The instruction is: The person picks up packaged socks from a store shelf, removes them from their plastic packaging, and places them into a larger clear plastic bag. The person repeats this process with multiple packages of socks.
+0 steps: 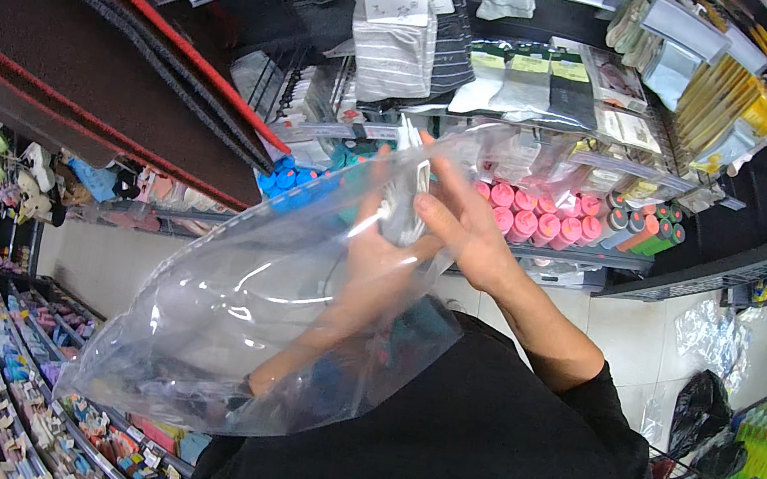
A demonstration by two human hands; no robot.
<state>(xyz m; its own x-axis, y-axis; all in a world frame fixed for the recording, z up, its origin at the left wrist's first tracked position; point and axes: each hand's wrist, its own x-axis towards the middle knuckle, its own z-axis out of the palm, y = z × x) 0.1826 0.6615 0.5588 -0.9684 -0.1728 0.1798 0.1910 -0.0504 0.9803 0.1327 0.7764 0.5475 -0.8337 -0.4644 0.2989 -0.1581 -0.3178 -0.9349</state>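
Note:
A large clear plastic bag [208, 332] spreads from in front of my chest up to my hands, crumpled and see-through. Behind its film, blurred, my left hand [381, 216] is wrapped around a bundle of grey and white packets [403, 205]. White edges stick up from the top of that bundle. From the other side my right hand [467, 215] grips the same bundle, its thumb and fingertips against the packets. Part of the bag lies over or beside my right fingers; exactly how they meet is hard to make out.
Packaged socks [392, 51] hang on shelf hooks ahead. Pink bottles [546, 225] and blue bottles [279, 180] line the lower shelf. Dark red-edged mats [116, 65] jut out at left. Racks of small goods [8, 390] fill the lower left. Black plastic bags [702, 407] lie on the floor at right.

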